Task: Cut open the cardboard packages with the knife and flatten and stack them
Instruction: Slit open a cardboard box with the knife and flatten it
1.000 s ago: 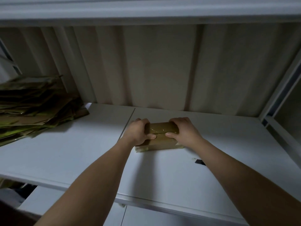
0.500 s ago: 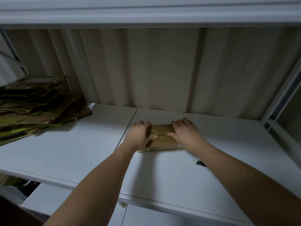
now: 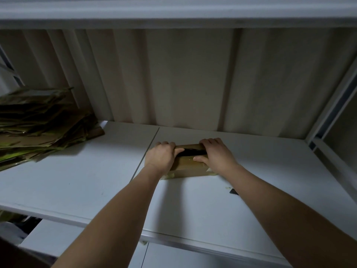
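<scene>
Dim light falls on a white bench [image 3: 77, 182] made of two panels joined at a seam, backed by a pale pleated curtain [image 3: 193, 78] and roofed by a white shelf [image 3: 173, 8] that is cut off at the top edge. A small cardboard package [image 3: 190, 165] is seen on the right panel, just right of the seam and toward the far side. Its top is parted into a dark slit between two flaps; what lies inside cannot be made out. Pale tape ends stick out at its near corners.

The left hand [image 3: 161, 156] is curled over the left end of the package, thumb laid along the edge of the slit, so that end is hidden. The right hand [image 3: 215, 153] is clamped on the right end, fingers hooked over the far flap and thumb pressed on the near flap; the right end is likewise covered. Both grips are closed on the cardboard.

A pile of flattened cardboard [image 3: 38, 124] is stacked at the far left of the bench, partly cut off by the frame edge, its sheets hard to separate in the gloom. A small dark object [image 3: 233, 191] lies on the bench beside the right forearm, mostly hidden; its kind cannot be told.
</scene>
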